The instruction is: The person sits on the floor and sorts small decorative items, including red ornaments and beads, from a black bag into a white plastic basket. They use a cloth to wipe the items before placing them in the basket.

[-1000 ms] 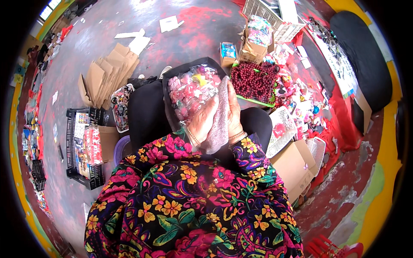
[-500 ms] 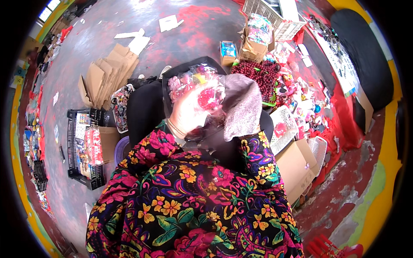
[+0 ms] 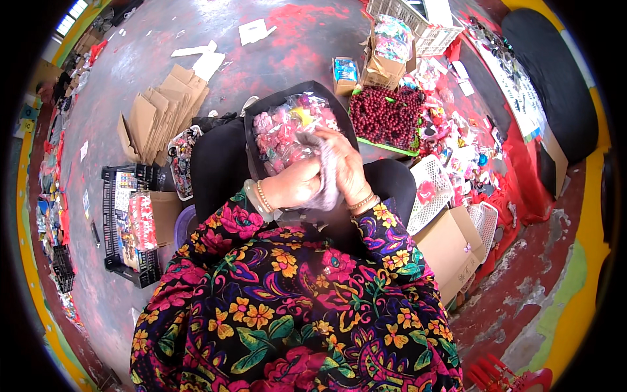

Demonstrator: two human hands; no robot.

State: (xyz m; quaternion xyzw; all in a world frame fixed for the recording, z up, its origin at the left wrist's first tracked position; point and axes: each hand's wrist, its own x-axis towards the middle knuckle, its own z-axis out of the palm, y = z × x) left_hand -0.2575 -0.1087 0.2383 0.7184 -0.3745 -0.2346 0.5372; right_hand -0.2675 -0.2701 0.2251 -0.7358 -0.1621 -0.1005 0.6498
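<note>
The left hand [image 3: 299,185] and right hand [image 3: 347,168] are gripping a mauve plush cloth [image 3: 328,185] between them, by the black tray's [image 3: 345,119] near side.

A grey floor [image 3: 251,72] is spread across the upper half, mottled with red patches [image 3: 294,26] at 12 o'clock; a pale sheen of light is reflected on it at 11. A bright, barred window [image 3: 70,18] is set at 10 o'clock. The room is bordered by yellow-painted bands, bent by the lens, at 9 and 3 o'clock. At 4, pale green paint [image 3: 560,304] is seen beside a worn, dark red surface [image 3: 509,287]. A long, black padded form [image 3: 548,85] is placed at 2.
</note>
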